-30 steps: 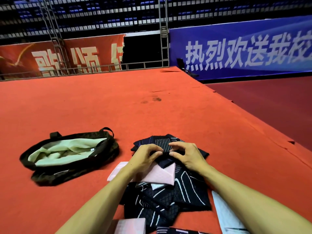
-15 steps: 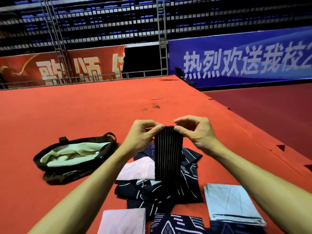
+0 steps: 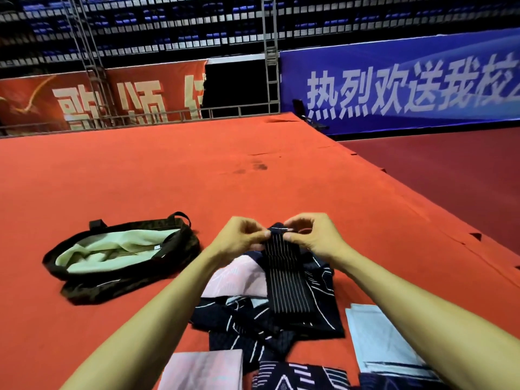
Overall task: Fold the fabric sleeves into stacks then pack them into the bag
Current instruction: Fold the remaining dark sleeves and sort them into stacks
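Hands lowered slightly: left hand (image 3: 239, 238) and right hand (image 3: 313, 235) pinch striped sleeve (image 3: 287, 280) top edge, right of bag (image 3: 112, 288); long axis vertical, hanging

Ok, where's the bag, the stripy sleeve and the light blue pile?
bag (image 3: 112, 287): head view, on its dark outer side, the near edge.
stripy sleeve (image 3: 285, 277): head view, middle of the hanging length.
light blue pile (image 3: 377, 339): head view, middle of the top piece.
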Tool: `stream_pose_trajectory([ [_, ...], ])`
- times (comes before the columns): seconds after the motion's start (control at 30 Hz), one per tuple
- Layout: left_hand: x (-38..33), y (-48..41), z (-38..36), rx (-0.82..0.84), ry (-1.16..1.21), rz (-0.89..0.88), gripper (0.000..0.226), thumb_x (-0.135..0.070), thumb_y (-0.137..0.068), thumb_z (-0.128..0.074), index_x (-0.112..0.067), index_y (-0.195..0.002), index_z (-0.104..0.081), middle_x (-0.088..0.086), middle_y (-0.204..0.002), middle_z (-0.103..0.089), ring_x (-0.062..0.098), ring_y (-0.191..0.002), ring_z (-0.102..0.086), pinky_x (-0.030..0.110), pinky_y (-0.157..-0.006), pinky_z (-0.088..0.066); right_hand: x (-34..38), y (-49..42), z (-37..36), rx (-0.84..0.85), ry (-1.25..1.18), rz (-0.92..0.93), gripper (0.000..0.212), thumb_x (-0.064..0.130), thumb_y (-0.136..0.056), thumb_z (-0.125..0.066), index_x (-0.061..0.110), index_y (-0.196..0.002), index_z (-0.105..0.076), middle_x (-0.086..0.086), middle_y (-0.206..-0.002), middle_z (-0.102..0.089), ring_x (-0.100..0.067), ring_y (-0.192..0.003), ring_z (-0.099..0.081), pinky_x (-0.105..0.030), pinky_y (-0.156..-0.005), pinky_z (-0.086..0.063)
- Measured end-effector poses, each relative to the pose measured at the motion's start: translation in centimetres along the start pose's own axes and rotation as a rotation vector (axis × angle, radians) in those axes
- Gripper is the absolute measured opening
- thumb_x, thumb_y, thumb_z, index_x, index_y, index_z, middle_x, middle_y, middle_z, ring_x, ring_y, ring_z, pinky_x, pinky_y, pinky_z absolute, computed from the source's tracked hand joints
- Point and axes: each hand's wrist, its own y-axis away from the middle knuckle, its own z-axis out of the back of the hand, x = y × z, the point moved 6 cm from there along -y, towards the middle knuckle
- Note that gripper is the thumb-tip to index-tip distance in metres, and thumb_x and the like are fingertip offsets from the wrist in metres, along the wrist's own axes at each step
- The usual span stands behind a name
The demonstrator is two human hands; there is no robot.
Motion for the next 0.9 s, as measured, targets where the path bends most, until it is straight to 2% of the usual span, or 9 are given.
stream_pose_trajectory([
  [0.03, 1.0, 0.0, -0.3, 0.003, -0.035, -0.007, 0.004, -0.003, -0.086, -0.067, -0.004, -0.082, -0.067, 0.008, -0.074, -0.063, 0.016, -0.071, -0.059, 0.028, -0.069, -0.054, -1.0, 0.2, -0.4, 0.005, 0.022, -0.005, 0.028, -0.003, -0.072, -0.079, 0.021, -0.083, -0.068, 0.010, -0.075, -0.068, 0.008, -0.064, -0.061, -0.019, -0.070, -0.049],
  [0.1, 1.9, 0.0, -0.8, -0.015, -0.125, -0.064, 0.011, 0.002, -0.081, -0.069, -0.008, -0.084, -0.067, 0.003, -0.077, -0.066, 0.012, -0.072, -0.061, 0.033, -0.074, -0.054, -2.2, 0.2, -0.8, -0.022, 0.048, 0.011, 0.037, -0.003, -0.071, -0.079, 0.029, -0.086, -0.067, 0.013, -0.078, -0.069, 0.005, -0.071, -0.064, -0.020, -0.076, -0.051],
  [0.2, 2.5, -0.2, -1.4, -0.057, -0.140, -0.142, 0.023, 0.006, -0.080, -0.068, -0.016, -0.087, -0.063, -0.001, -0.088, -0.069, 0.006, -0.081, -0.064, 0.027, -0.081, -0.052, -2.6, 0.2, -1.1, -0.062, 0.041, 0.047, 0.045, -0.003, -0.070, -0.079, 0.033, -0.092, -0.065, 0.015, -0.078, -0.068, 0.003, -0.076, -0.063, -0.015, -0.078, -0.048],
  [0.37, 2.9, -0.6, -1.6, -0.121, -0.122, -0.209, 0.028, 0.002, -0.081, -0.069, -0.013, -0.103, -0.061, 0.000, -0.101, -0.071, 0.008, -0.096, -0.067, 0.027, -0.087, -0.054, -3.8, 0.2, -0.9, -0.077, 0.004, 0.058, 0.045, -0.004, -0.069, -0.079, 0.028, -0.097, -0.067, 0.003, -0.087, -0.072, 0.000, -0.078, -0.065, -0.015, -0.077, -0.048],
  [0.47, 2.2, -0.3, -1.6, -0.144, -0.078, -0.263, 0.030, 0.003, -0.080, -0.070, -0.017, -0.101, -0.062, 0.000, -0.101, -0.071, 0.007, -0.096, -0.068, 0.028, -0.088, -0.053, -3.4, 0.4, -0.4, -0.087, -0.023, 0.061, 0.045, -0.007, -0.069, -0.079, 0.026, -0.097, -0.066, 0.009, -0.082, -0.070, 0.002, -0.077, -0.065, -0.016, -0.077, -0.048],
  [0.6, 0.7, 1.1, -1.4, -0.091, -0.143, -0.378, 0.036, 0.001, -0.080, -0.071, -0.029, -0.097, -0.061, -0.006, -0.099, -0.072, 0.003, -0.094, -0.067, 0.021, -0.083, -0.051, -1.5, 2.1, 0.6, -0.040, -0.069, 0.126, 0.046, -0.010, -0.069, -0.078, 0.022, -0.100, -0.067, 0.003, -0.081, -0.072, -0.006, -0.078, -0.066, -0.019, -0.080, -0.053],
  [0.7, 0.7, 3.1, -2.3, -0.019, -0.252, -0.392, 0.039, -0.006, -0.079, -0.073, -0.035, -0.101, -0.058, -0.009, -0.098, -0.070, 0.004, -0.098, -0.066, 0.021, -0.082, -0.048, -1.3, 4.7, 0.3, 0.019, -0.079, 0.113, 0.045, -0.012, -0.069, -0.077, 0.013, -0.105, -0.065, -0.001, -0.079, -0.070, -0.004, -0.073, -0.065, -0.016, -0.077, -0.051],
  [0.83, 1.7, 6.3, -3.6, 0.022, -0.276, -0.413, 0.038, -0.005, -0.078, -0.075, -0.022, -0.108, -0.060, -0.008, -0.095, -0.069, 0.006, -0.093, -0.066, 0.022, -0.082, -0.047, -2.5, 7.5, -0.1, 0.070, -0.040, 0.098, 0.051, -0.008, -0.067, -0.080, 0.022, -0.105, -0.064, 0.005, -0.074, -0.071, -0.004, -0.070, -0.064, -0.015, -0.076, -0.049],
  [0.9, 2.0, 7.7, -4.4, 0.064, -0.328, -0.414, 0.039, -0.005, -0.078, -0.076, -0.016, -0.112, -0.060, -0.007, -0.095, -0.070, -0.001, -0.089, -0.064, 0.014, -0.079, -0.045, -2.9, 8.6, -0.1, 0.112, -0.028, 0.097, 0.054, -0.008, -0.067, -0.080, 0.022, -0.108, -0.062, 0.006, -0.074, -0.072, -0.003, -0.068, -0.064, -0.014, -0.075, -0.048],
])
